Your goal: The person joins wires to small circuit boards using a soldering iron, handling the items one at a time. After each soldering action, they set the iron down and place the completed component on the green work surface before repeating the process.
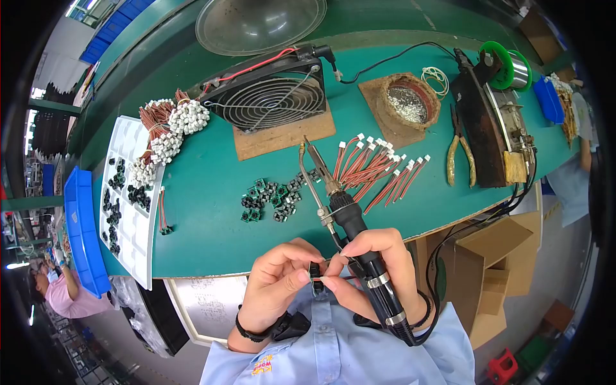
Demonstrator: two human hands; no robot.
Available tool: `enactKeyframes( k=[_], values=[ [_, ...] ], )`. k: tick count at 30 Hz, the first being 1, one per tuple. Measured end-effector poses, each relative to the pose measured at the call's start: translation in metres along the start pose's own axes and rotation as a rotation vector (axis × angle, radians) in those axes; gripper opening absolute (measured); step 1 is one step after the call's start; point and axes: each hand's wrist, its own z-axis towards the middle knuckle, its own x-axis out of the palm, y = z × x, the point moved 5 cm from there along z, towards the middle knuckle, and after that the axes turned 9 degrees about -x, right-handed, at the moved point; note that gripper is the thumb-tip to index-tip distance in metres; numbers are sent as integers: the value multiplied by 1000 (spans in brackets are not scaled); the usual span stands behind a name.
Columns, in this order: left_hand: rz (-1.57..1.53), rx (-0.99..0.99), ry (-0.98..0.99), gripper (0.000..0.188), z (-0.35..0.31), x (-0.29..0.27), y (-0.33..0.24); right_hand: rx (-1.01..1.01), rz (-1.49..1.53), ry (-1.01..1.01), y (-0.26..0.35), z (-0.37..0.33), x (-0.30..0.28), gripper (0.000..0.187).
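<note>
Close to my chest, at the bench's front edge, my left hand [269, 282] pinches a small black component [315, 270] between thumb and fingertips. My right hand [385, 266] is wrapped round a black soldering iron [350, 215] with a thin metal feed tube along it; the tip points away, up over the bench. The right thumb and index fingertips also meet at the component, where a bit of thin wire seems to show. Beyond my hands lies a pile of small black-and-green components [273, 197]. Right of it are red-brown wires [369, 168] with white connectors.
A caged fan [273, 102] stands at the back, beside a round pot [410, 106] of metal bits. Pliers [459, 151], an iron stand [481, 122] and a green solder spool [513, 69] are right. Left are a white tray [140, 256], bundled wires [186, 117] and a blue bin [83, 224].
</note>
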Motion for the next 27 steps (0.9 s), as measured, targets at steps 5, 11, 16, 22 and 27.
enactKeyframes(
  k=[5,11,16,22,27],
  values=[
    [-5,1,-2,20,1,0,2,-12,-6,-8,1,1,-2,46],
    [37,25,-3,19,1,-1,1,-38,-36,-12,3,5,-3,45],
    [-16,-16,-20,19,-1,1,1,-30,-14,-7,1,5,-7,44],
    [83,-169,-102,14,-5,2,-6,-27,-82,85,0,9,-12,44],
    [110,-72,-7,17,-2,2,-6,-61,-175,63,5,9,-15,42]
  ],
)
